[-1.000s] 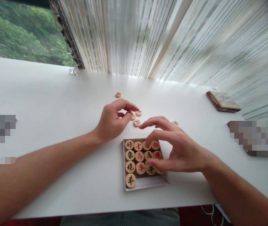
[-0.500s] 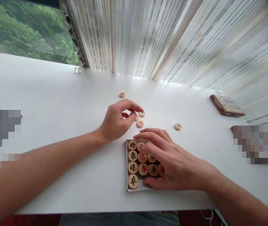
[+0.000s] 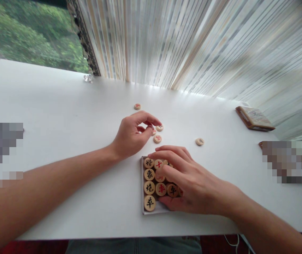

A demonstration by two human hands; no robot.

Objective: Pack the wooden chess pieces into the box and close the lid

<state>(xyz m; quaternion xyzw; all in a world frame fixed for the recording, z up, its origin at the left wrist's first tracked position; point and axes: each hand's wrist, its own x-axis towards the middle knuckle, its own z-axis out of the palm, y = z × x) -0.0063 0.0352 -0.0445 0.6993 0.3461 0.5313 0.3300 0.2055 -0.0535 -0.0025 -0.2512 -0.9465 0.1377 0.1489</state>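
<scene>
On the white table, my left hand (image 3: 133, 134) hovers low with curved fingers and a gap between thumb and index finger. Its fingertips are at a black-marked xiangqi piece (image 3: 160, 127) and a partly hidden red-marked piece (image 3: 154, 131). Another red piece (image 3: 157, 139) lies just beside them. My right hand (image 3: 190, 180) spreads over a shallow grey box (image 3: 142, 183) holding rows of round wooden pieces. Its index finger touches a red piece (image 3: 159, 177), while the thumb lies by the lower row. The hand hides the box's right side. A black piece (image 3: 149, 203) sits in the near left corner.
One red piece (image 3: 137, 106) lies farther back, and a black piece (image 3: 200, 141) lies to the right. A flat brown-edged box (image 3: 255, 118) rests at the far right. Striped curtains (image 3: 151, 42) hang behind the table, with a small clear ornament (image 3: 88, 78) at the back edge.
My right hand has shifted slightly left over the box, with its index finger and thumb farther left across the pieces. My left hand has hardly moved.
</scene>
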